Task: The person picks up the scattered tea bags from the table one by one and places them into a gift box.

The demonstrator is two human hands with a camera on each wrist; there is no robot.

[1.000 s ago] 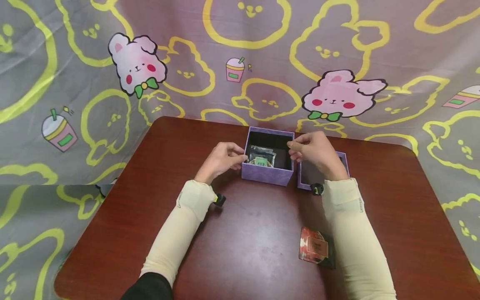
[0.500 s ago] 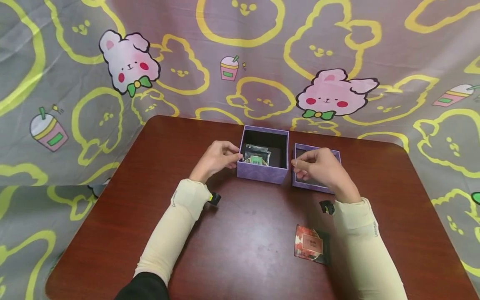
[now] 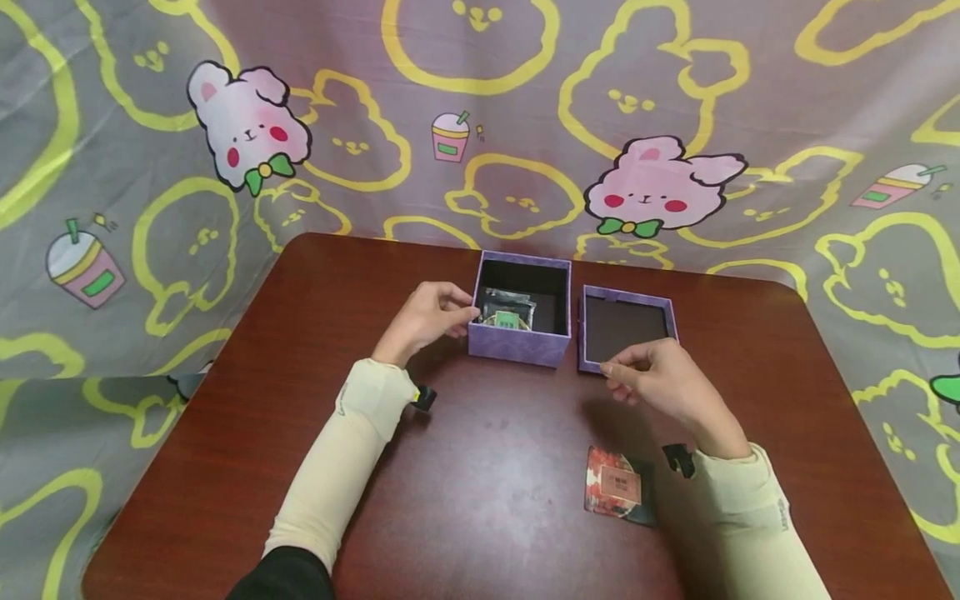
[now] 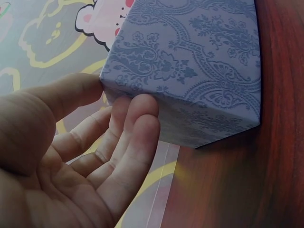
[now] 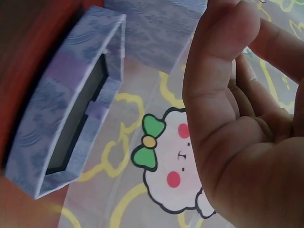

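My left hand (image 3: 422, 323) is at the near left corner of a purple patterned box (image 3: 517, 346). In the left wrist view, its thumb and loosely bent fingertips touch the corner and side of the box (image 4: 185, 52). Inside the box, against its left side, lie dark glossy sachets (image 3: 507, 319), the front one with a green label. My right hand (image 3: 671, 387) hovers over the near edge of the purple box lid (image 3: 626, 321), fingers loosely curled, nothing seen between them. Nearer to me lies a flat red and dark sachet (image 3: 615, 483).
The lid lies inside-up just right of the box on a dark red wooden table (image 3: 465, 467). A cartoon-printed cloth (image 3: 517, 100) hangs close behind the table and along its left side.
My right hand has come away from the box's right side, moving right and toward me past the lid, which now shows almost fully. The left hand stays at the box.
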